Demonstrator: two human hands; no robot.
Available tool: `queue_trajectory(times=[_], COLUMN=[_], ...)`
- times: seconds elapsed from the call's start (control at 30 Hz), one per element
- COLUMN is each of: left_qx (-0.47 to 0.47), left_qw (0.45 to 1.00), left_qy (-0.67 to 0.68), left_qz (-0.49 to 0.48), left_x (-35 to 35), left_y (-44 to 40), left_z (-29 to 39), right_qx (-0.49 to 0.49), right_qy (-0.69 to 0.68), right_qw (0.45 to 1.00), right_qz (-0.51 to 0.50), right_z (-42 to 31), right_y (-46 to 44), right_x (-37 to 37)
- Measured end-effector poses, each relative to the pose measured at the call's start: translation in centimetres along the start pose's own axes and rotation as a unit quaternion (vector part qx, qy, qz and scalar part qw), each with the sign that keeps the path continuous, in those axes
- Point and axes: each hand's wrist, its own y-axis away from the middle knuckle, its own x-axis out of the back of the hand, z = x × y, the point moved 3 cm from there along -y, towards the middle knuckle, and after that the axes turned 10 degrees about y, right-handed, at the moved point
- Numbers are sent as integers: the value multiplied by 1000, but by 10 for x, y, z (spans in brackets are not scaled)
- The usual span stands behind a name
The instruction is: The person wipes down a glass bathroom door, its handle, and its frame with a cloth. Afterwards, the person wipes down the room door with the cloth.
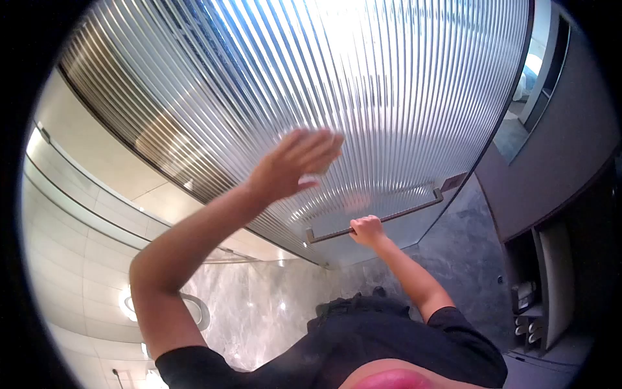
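A ribbed glass door [414, 97] fills the upper part of the view. My right hand [367, 230] is wrapped round its long metal bar handle [411, 211], close to the handle's left end. Raised in front of the glass, my left hand [295, 162] has its fingers stretched out and its thumb apart. Motion blurs this hand. A small pale patch shows under its fingers, and I cannot make out what it is. Whether the left hand touches the glass is also unclear.
Grey marbled floor [253, 295] lies below the door. A light tiled wall [84, 259] curves along the left. To the right are a dark wall [551, 162], an open shelf unit [531, 292] with items in it, and a mirror or opening [534, 84].
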Motion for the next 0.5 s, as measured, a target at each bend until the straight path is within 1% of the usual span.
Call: queue_trajectory(times=[0.03,0.07,0.1,0.13,0.17,0.2,0.27,0.3,0.37,0.47,0.5], left_qx=[9,39,55,73,132,116,192,249,228,262,196], left_qw=[997,984,970,978,981,975,954,932,920,919,932], left_qy=[76,149,140,62,-15,-61,-60,-77,-128,-112,-106], left_qz=[20,84,192,184,145,180,220,253,291,273,286], left_x=[27,49,65,84,94,106,170,178,174,163,141], left_y=[-13,-22,-24,-27,-25,-25,-30,-31,-27,-34,-31], left_z=[-25,-51,-78,-108,-135,-168,-180,-191,-206,-176,-174], right_qx=[-4,-7,-4,1,5,5,4,4,3,6,3], right_qy=[-3,-7,-7,-7,-8,-13,-19,-17,-12,-3,-6], right_qw=[1000,1000,1000,1000,1000,1000,1000,1000,1000,1000,1000], right_qz=[-4,-10,-9,-7,-5,-8,-10,-11,-15,-23,-17], right_z=[1,0,0,0,0,-2,-1,-1,0,-1,0], right_y=[0,2,4,4,3,4,3,2,3,2,0], right_x=[-2,-4,-5,-1,1,1,2,3,2,6,6])
